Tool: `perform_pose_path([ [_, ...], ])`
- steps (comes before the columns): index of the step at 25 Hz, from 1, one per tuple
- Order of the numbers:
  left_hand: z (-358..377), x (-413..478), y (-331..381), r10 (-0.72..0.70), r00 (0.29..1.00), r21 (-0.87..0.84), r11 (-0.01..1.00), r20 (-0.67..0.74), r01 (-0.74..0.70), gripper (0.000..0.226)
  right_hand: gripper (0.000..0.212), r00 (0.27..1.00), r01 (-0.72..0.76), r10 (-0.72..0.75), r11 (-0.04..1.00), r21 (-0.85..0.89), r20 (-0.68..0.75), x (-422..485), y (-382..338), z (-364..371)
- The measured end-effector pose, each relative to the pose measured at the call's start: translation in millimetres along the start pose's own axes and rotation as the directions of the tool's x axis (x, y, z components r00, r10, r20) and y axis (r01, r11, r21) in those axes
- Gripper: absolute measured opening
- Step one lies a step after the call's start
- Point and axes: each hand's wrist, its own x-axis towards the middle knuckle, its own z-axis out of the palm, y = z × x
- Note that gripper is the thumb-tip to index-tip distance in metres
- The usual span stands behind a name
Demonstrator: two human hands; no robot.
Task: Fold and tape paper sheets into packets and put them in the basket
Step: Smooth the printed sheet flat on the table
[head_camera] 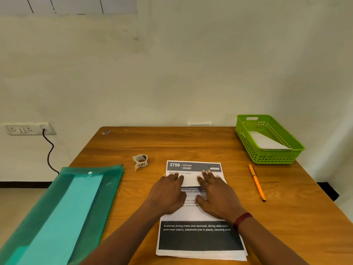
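Apparently the step in hand is the first fold of the top paper sheet (194, 215), which lies printed side up on a small stack near the middle of the table (172, 142), its "3799 KITCHEN" header at the far end. No crease shows on it yet, so I judge the packet barely begun.

To do it well, I would square the top sheet first so that only 1 sheet comes up (the edges of others peek out at the near end). Then bring one short edge over to meet the other, match the corners, and press the crease from the middle outward. One palm should pin the paper while the other sweeps, or the sheet will skate on the stack.

Both hands lie flat on the far half of the sheet. The left hand (168, 190) is open, fingers straight and slightly spread, tips just short of the header. The right hand (215, 192) is likewise open and pressing down, with a dark red band at its wrist. Neither has hold of anything.

The tape roll (141, 161) waits just left of the sheet, within easy reach for sealing. The green basket (271, 161) stands at the far right corner with 1 white packet (267, 141) already inside. An orange pen (257, 182) lies between sheet and basket, and a teal folder (76, 207) hangs off the left edge.
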Motion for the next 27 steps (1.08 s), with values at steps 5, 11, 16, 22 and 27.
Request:
perform_pose_path([
  [5, 20.5, -13.2, 9.3, -0.026, 1.000, -0.021, 0.999, -0.012, 0.026, 0.058, 0.086, 0.996, -0.021, 0.023, 1.000, -0.024, 0.085, -3.1, -3.6, 15.5],
  [11, 39.3, -13.7, 4.1, -0.107, 0.990, -0.103, 0.990, -0.088, 0.098, 0.056, 0.084, 0.994, 0.011, -0.004, 0.998, -0.066, 0.108, -7.7, -3.8, 31.7],
  [16, 44.9, -9.5, 2.3, -0.043, 0.999, -0.021, 0.999, 0.015, 0.044, 0.061, 0.078, 0.995, 0.028, -0.020, 0.997, -0.076, 0.100, -7.7, -5.2, 32.3],
  [22, 43.5, -11.4, 4.3, -0.156, 0.988, -0.056, 0.986, -0.008, 0.156, 0.062, 0.084, 0.995, -0.053, 0.060, 0.995, -0.085, 0.084, -8.1, -3.4, 34.6],
  [27, 39.8, -11.6, 3.8, -0.256, 0.966, -0.101, 0.962, -0.022, 0.253, 0.062, 0.090, 0.973, -0.226, 0.228, 0.972, -0.057, 0.037, -9.1, -3.6, 32.3],
])
